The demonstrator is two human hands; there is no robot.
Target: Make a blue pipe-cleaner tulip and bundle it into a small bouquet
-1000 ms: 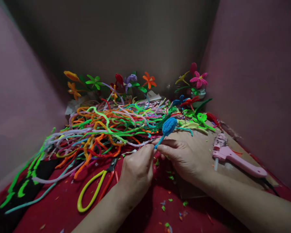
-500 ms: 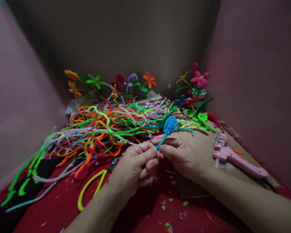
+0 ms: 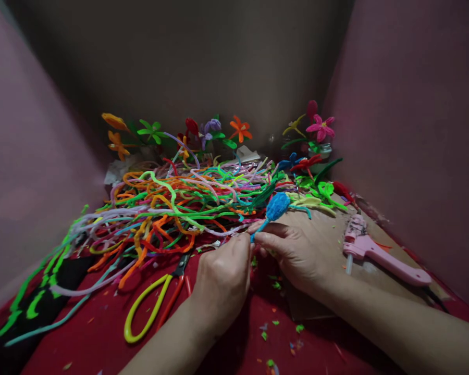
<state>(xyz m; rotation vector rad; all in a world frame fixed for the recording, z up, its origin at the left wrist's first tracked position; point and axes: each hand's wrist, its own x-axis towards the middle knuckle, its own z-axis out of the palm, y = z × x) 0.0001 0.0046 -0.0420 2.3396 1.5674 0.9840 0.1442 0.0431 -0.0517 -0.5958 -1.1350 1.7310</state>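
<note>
Our left hand (image 3: 223, 272) has rolled over, perhaps twisting; it and our right hand (image 3: 301, 258) pinch an oval blue pipe-cleaner bud (image 3: 278, 207) by its stem (image 3: 261, 227).

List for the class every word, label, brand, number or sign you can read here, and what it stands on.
None can be read.
Pink plastic glue gun: no legible marking.
Blue fuzzy bud on a stem: no legible marking.
Small white piece behind the multicoloured pipe-cleaner pile: too small and dim to tell.
</note>
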